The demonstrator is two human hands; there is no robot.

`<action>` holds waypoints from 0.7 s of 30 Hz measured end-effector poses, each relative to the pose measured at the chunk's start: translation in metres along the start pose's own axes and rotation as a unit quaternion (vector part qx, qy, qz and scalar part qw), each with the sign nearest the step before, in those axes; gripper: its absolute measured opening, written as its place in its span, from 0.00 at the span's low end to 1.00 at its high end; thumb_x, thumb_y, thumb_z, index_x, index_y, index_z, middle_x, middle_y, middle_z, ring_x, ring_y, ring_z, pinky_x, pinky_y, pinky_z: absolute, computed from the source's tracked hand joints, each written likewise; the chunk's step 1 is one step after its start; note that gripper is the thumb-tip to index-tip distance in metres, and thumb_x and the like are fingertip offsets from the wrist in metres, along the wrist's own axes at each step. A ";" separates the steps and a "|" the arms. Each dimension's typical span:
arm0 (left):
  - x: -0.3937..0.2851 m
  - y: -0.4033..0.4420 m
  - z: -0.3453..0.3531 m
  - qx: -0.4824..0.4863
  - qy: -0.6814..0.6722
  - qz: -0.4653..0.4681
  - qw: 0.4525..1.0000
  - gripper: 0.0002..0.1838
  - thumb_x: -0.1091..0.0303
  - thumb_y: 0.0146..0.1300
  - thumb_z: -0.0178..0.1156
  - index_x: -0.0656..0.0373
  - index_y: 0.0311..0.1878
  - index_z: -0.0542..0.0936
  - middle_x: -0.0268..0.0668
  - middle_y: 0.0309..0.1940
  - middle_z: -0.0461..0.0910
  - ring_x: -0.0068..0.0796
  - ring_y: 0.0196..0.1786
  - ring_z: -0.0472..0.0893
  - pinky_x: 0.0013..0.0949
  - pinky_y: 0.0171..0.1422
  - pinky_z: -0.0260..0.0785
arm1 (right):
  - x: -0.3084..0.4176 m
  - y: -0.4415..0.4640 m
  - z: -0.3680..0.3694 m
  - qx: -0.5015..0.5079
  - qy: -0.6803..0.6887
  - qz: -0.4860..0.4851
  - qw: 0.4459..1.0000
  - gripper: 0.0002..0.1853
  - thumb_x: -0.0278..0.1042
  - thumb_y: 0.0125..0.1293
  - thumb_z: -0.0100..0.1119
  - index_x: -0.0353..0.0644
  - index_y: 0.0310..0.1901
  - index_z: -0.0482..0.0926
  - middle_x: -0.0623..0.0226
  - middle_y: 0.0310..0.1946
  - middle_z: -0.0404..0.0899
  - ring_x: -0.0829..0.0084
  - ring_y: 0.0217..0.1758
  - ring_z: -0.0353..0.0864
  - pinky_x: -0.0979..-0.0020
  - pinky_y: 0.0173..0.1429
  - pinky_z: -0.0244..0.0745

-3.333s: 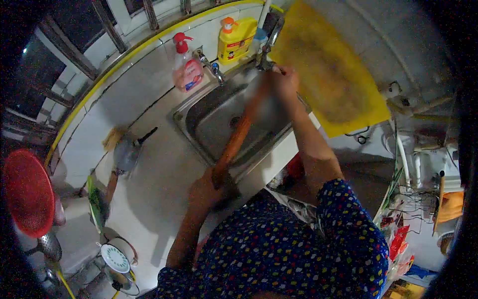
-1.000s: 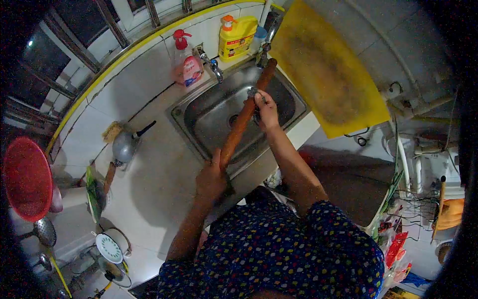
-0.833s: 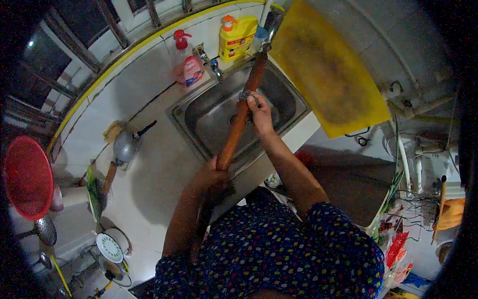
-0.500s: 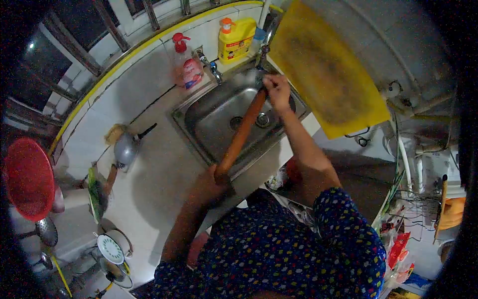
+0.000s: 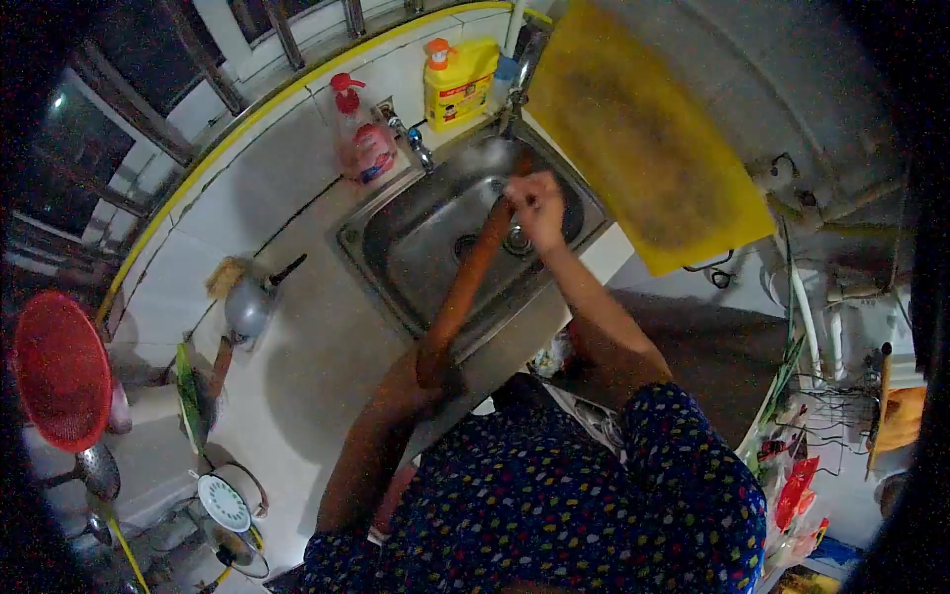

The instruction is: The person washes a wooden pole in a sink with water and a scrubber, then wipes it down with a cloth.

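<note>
A long brown wooden rolling pin (image 5: 468,282) slants across the steel sink (image 5: 396,298). My right hand (image 5: 539,210) is closed around its upper part, over the basin. At the near rim, my left hand (image 5: 427,366) grips the lower end; it lies in shadow and its fingers are hard to see. Some blur covers the right fingers. Behind the upper end of the pin stands the tap (image 5: 512,109).
On the back ledge stand a red-capped pump bottle (image 5: 368,144) and a yellow jug (image 5: 460,87). A yellow board (image 5: 643,148) leans at the right. Leftward are a grey ladle-like bowl (image 5: 248,309), a red colander (image 5: 62,371) and a white pot (image 5: 226,502).
My right hand has slid down the rolling pin toward me, and more of the pin's upper end shows beyond it. My left hand stays at the lower end.
</note>
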State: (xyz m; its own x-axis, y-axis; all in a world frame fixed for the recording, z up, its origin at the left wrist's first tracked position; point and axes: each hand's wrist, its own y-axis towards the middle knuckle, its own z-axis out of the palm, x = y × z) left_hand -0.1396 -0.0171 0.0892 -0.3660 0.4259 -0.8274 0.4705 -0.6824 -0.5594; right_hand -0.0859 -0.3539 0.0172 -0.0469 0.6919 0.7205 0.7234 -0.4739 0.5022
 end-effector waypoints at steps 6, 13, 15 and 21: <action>0.049 0.018 -0.001 -0.082 0.229 0.023 0.970 0.34 0.62 0.42 0.69 0.61 0.55 0.72 0.39 0.41 0.79 0.34 0.44 0.78 0.37 0.51 0.71 | -0.013 0.026 -0.009 -0.062 0.029 0.081 0.994 0.09 0.37 0.61 0.65 0.40 0.38 0.85 0.61 0.35 0.75 0.66 0.36 0.75 0.70 0.45 0.71; 0.002 0.011 -0.005 -0.032 -0.069 -0.013 0.997 0.22 0.65 0.46 0.64 0.61 0.45 0.72 0.30 0.31 0.73 0.24 0.35 0.72 0.31 0.43 0.67 | 0.040 -0.042 0.014 0.039 0.096 -0.066 0.992 0.07 0.28 0.57 0.68 0.40 0.38 0.86 0.67 0.31 0.71 0.69 0.37 0.71 0.70 0.42 0.69; -0.006 0.009 -0.001 -0.012 -0.042 0.009 0.999 0.21 0.64 0.49 0.62 0.61 0.46 0.73 0.35 0.33 0.76 0.29 0.37 0.76 0.35 0.43 0.69 | 0.011 0.003 0.006 -0.039 -0.010 0.003 0.999 0.09 0.32 0.59 0.67 0.40 0.40 0.86 0.65 0.31 0.71 0.69 0.37 0.71 0.68 0.41 0.70; -0.030 0.007 0.026 -0.217 0.391 0.086 0.890 0.24 0.61 0.58 0.59 0.57 0.57 0.70 0.49 0.41 0.80 0.46 0.42 0.82 0.47 0.45 0.72 | -0.030 0.031 -0.009 -0.072 -0.079 0.059 0.993 0.13 0.41 0.59 0.66 0.42 0.40 0.86 0.56 0.33 0.75 0.59 0.41 0.77 0.63 0.43 0.74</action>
State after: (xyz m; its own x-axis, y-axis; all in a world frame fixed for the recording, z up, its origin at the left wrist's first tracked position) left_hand -0.1463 -0.0500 0.1112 0.3325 0.7359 -0.5898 0.7934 -0.5564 -0.2470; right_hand -0.0683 -0.3941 0.0159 0.1489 0.6980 0.7005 0.6103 -0.6222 0.4902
